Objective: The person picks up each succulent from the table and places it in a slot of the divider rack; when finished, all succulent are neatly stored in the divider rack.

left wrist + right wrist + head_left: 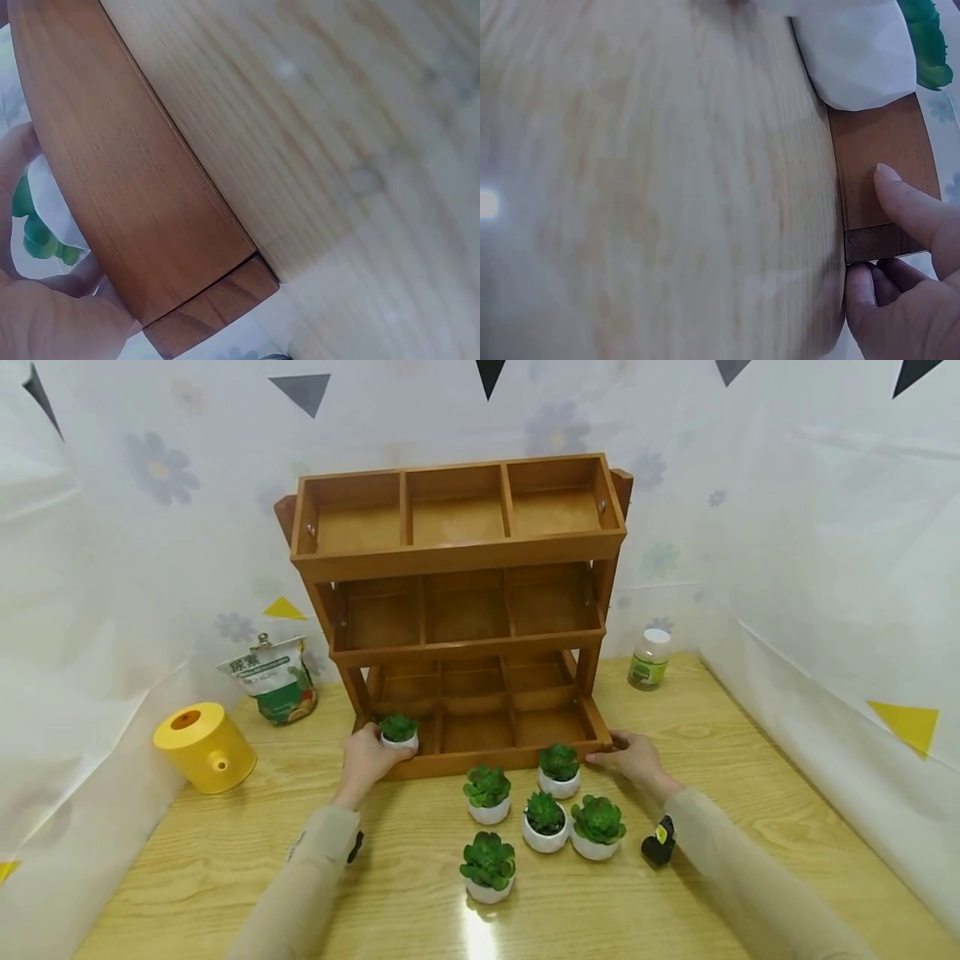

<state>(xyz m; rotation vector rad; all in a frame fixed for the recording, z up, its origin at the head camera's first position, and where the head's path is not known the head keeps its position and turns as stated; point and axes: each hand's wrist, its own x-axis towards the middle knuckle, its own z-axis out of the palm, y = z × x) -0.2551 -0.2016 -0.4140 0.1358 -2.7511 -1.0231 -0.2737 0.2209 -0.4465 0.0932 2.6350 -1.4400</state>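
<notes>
A brown three-tier wooden plant stand [459,560] faces me, its tiers divided into compartments. At the front left compartment of the bottom tier, my left hand [367,758] holds a small potted succulent [398,732] in a white pot, thumb and fingers around it. The left wrist view shows this pot partly hidden behind the front board [127,165]. My right hand [636,758] grips the bottom tier's right front corner; in the right wrist view its thumb [900,191] lies on the front board and the other fingers curl at the side.
Several more potted succulents [488,870] stand on the wooden table [405,893] before the stand, one [559,785] close to its front board. A yellow watering can [217,752] and a clipped bag [277,685] are at left. A lidded bottle [649,660] stands at right.
</notes>
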